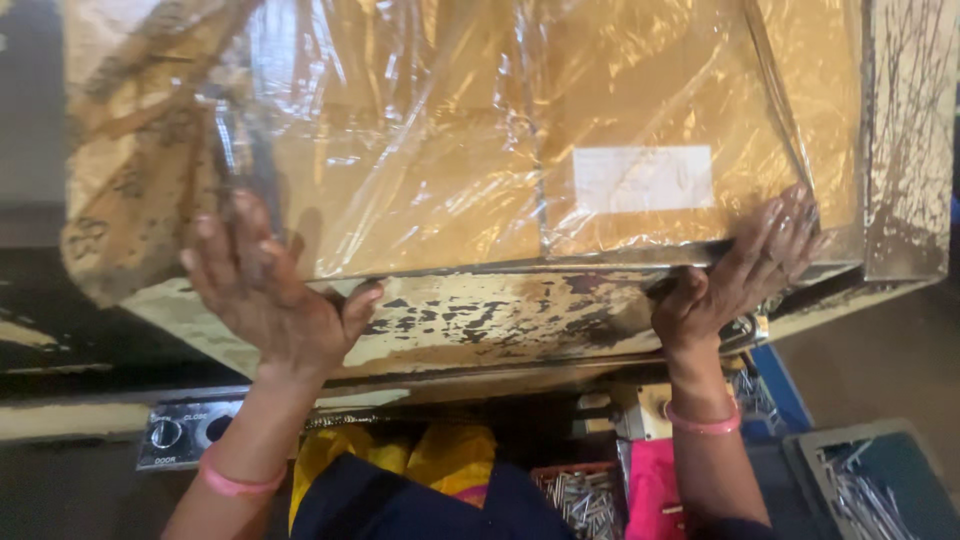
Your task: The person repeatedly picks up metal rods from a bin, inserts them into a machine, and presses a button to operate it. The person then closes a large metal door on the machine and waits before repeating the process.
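A large brown cardboard box [450,130] wrapped in clear plastic film fills the upper view, with a white label [643,178] on its right half. It rests on a worn metal table [500,320] with peeling cream paint. My left hand [265,290] lies flat on the box's near left edge, fingers spread, thumb over the table rim. My right hand [735,270] presses the near right corner of the box, thumb hooked at the table's edge. Both wrists wear pink bands.
Under the table front sits a control panel [185,432] with a round knob. Below are trays of several small metal pins [585,500], a blue tray [870,490] with more metal parts, and yellow and pink cloth [440,455].
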